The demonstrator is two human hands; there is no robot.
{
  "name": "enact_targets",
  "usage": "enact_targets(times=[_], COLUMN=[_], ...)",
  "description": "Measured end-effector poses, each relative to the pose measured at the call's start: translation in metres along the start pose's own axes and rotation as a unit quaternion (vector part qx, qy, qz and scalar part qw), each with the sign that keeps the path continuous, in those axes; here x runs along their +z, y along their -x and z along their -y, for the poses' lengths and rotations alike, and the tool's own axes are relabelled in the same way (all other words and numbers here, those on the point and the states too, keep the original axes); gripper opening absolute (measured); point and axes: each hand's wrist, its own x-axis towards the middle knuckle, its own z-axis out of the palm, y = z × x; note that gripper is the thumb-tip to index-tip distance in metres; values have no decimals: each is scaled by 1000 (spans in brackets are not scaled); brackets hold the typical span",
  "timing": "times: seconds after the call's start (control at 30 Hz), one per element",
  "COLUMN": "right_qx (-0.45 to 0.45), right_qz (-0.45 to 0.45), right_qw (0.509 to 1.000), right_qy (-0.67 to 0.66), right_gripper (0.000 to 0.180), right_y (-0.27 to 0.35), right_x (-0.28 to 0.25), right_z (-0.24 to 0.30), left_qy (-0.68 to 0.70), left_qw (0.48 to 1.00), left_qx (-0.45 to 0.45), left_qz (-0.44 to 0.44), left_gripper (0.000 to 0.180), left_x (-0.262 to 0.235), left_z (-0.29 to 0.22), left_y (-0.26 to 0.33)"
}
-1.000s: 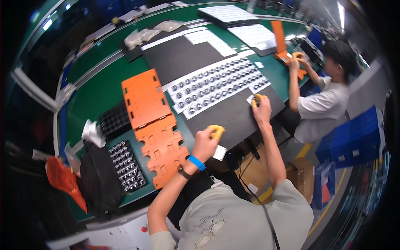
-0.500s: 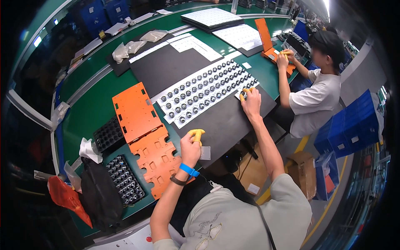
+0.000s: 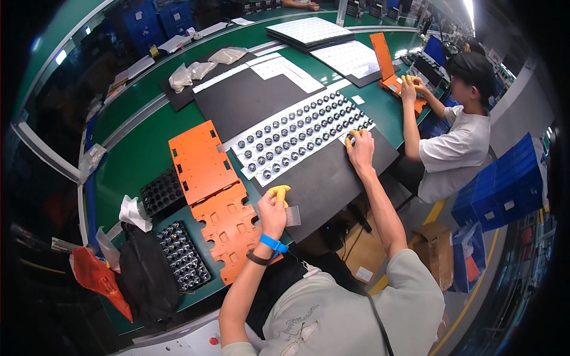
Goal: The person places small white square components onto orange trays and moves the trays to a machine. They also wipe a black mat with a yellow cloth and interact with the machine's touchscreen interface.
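A white panel (image 3: 244, 172) bears rows of round black parts, several in each row, and lies on a dark mat (image 3: 323, 184). Near the panel's right end my right hand (image 3: 361, 153), with yellow finger covers, is closed at the fingertips on a round black part (image 3: 351, 137), mostly hidden by the fingers. My left hand (image 3: 274, 212), also in yellow finger covers, is curled above the mat's near left edge. A small greyish square plate (image 3: 293, 216) sticks out from under it and seems held in the palm.
An orange hinged fixture (image 3: 202, 160) lies left of the panel. Beside it are a black tray of shiny round parts (image 3: 184, 255) and another black tray (image 3: 161, 191). White sheets (image 3: 309, 29) are stacked at the back. At right, a co-worker (image 3: 454, 136) handles another orange fixture (image 3: 383, 56).
The whole view has shifted slightly right and down. My left hand and the greyish plate have moved slightly away from the mat's near edge together. My right hand stays at the panel's right end.
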Motion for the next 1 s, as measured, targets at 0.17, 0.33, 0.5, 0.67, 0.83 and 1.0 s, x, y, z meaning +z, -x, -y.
enact_targets(times=[0.17,0.33,0.5,0.67,0.83,1.0], right_qx=[3,4,3,-90,-229,-140], right_qz=[-12,4,-53,9,119,151], right_qw=[1000,1000,997,938,886,879], right_qy=[-4,6,-54,-336,-386,-431], right_gripper=[30,34,36,27,34,30], right_y=[1,1,0,39,73,94], right_x=[0,1,-12,-64,-97,-86], right_z=[4,2,26,138,214,224], left_qy=[15,20,75,315,364,396], left_qw=[1000,1000,995,931,905,901], left_qx=[-8,-13,-60,-174,-220,-173], left_qz=[-1,-1,-10,68,7,45], left_gripper=[19,19,20,25,28,33], left_x=[0,-3,-4,-23,-19,-30], left_z=[2,0,-6,-2,-1,17], left_y=[-2,-3,-5,-8,-12,-14])
